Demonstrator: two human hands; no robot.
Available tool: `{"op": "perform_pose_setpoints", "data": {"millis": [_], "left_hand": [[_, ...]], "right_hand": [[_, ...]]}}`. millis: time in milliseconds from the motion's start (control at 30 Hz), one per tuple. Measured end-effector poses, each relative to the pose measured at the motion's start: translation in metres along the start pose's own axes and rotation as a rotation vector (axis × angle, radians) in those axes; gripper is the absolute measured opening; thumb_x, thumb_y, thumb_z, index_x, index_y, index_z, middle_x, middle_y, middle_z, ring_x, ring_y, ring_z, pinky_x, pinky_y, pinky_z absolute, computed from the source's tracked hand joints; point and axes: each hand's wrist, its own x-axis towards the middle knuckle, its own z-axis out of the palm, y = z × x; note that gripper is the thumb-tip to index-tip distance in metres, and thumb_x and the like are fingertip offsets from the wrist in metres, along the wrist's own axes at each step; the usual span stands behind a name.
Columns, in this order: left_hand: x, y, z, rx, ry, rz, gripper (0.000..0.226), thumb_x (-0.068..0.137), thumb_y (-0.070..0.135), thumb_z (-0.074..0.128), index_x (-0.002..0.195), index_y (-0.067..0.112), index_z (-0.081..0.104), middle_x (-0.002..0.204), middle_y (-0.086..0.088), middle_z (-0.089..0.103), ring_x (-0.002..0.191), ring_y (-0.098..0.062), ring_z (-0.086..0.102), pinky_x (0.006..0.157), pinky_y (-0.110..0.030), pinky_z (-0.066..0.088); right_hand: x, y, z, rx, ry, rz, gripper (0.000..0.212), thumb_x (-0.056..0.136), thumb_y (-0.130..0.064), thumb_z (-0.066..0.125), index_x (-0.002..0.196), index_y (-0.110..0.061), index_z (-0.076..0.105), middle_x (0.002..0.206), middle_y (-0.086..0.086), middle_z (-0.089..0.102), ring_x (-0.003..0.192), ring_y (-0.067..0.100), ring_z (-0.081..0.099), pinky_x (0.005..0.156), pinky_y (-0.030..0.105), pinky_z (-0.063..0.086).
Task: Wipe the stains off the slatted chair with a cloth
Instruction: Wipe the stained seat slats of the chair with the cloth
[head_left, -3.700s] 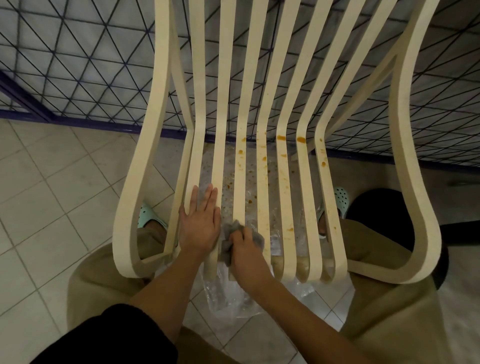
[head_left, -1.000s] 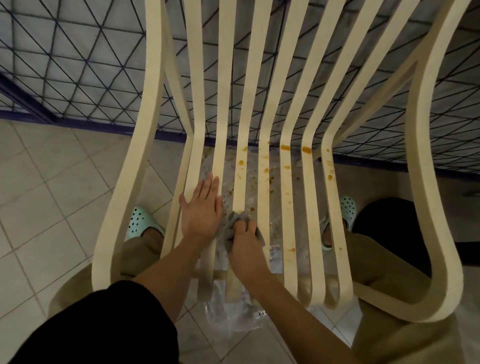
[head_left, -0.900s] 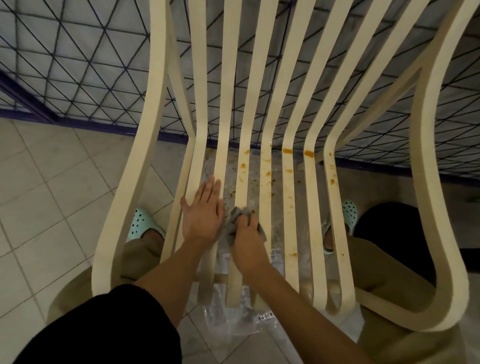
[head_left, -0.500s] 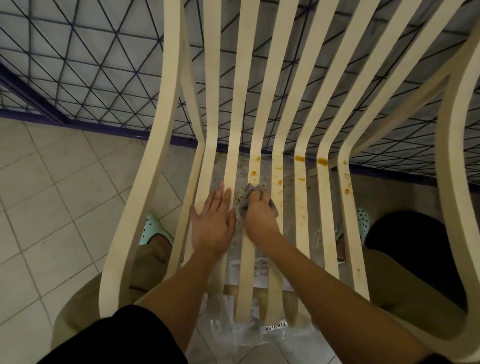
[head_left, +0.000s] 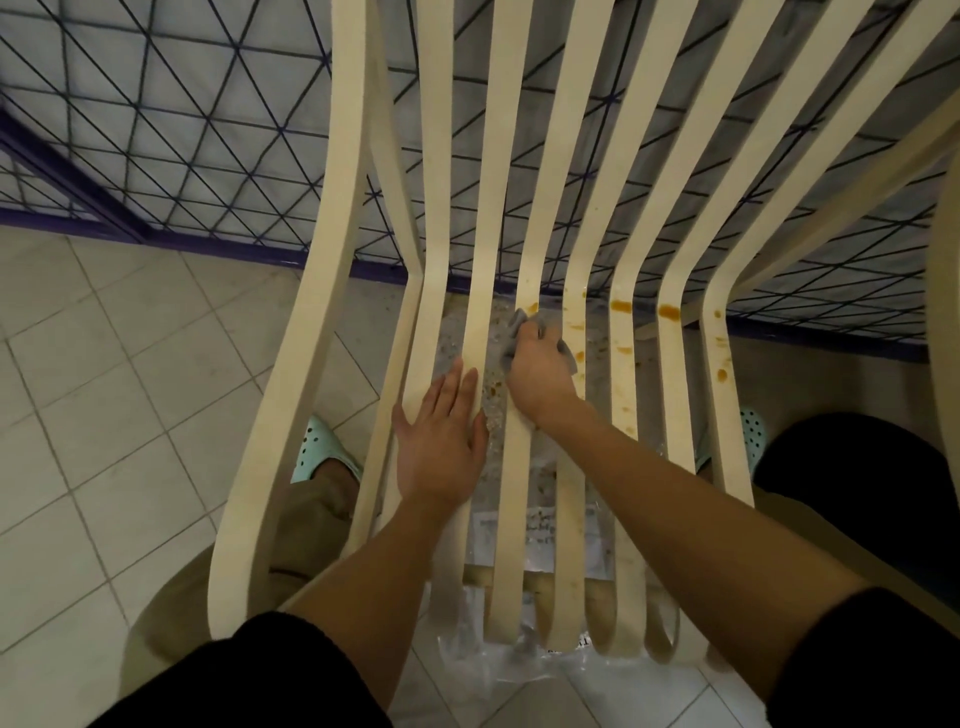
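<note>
Gripping the balled cloth (head_left: 515, 326) in my right hand (head_left: 537, 375), I'm scrubbing near the seat's back bend.
My left hand (head_left: 441, 448) is lying flat, bracing the slatted chair (head_left: 332, 260); left slats are looking clean, orange stains (head_left: 621, 305) to the right are waiting.

head view, steeply downward, close overhead
</note>
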Motion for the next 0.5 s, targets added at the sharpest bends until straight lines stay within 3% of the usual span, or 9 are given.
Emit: {"op": "perform_pose_setpoints", "data": {"millis": [500], "left_hand": [[0.001,0.000,0.000,-0.022,0.005,-0.014,0.055,0.101,0.042,0.022,0.154,0.029,0.018,0.162,0.011,0.011,0.147,-0.008,0.019,0.111,-0.059,0.022]], "right_hand": [[0.036,-0.003,-0.011,-0.057,0.036,0.042,0.059,0.098,-0.014,0.046,0.147,0.000,0.016,0.146,0.026,0.025,0.128,0.036,0.042,0.093,0.034,0.047]]}}
